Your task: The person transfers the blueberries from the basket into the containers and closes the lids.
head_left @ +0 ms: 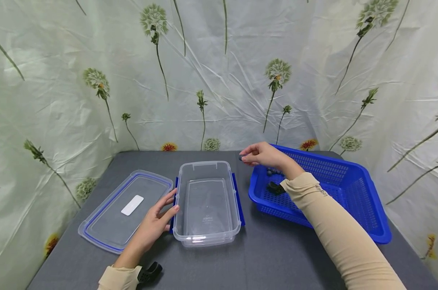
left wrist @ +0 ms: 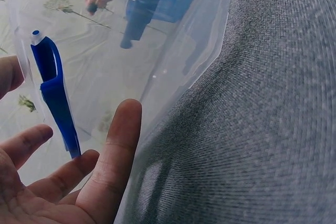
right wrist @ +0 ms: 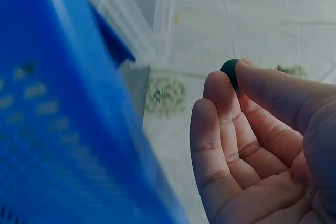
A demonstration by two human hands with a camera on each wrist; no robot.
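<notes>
A small dark round piece [head_left: 242,157] is pinched between the thumb and fingertips [right wrist: 231,85] of the right hand [head_left: 264,155], held in the air between the clear container [head_left: 207,201] and the blue basket [head_left: 324,189], at about one o'clock from the container. More dark pieces [head_left: 275,177] are seen lying in the basket, under the right wrist. The left hand [head_left: 151,225] is laid against the container's left wall by its blue clip [left wrist: 52,93], fingers [left wrist: 118,156] straight and slightly apart, nothing gripped. The clear lid [head_left: 126,209] with its blue seal is set flat on the grey desk [head_left: 269,257] at nine o'clock from the container, just beside the left hand
</notes>
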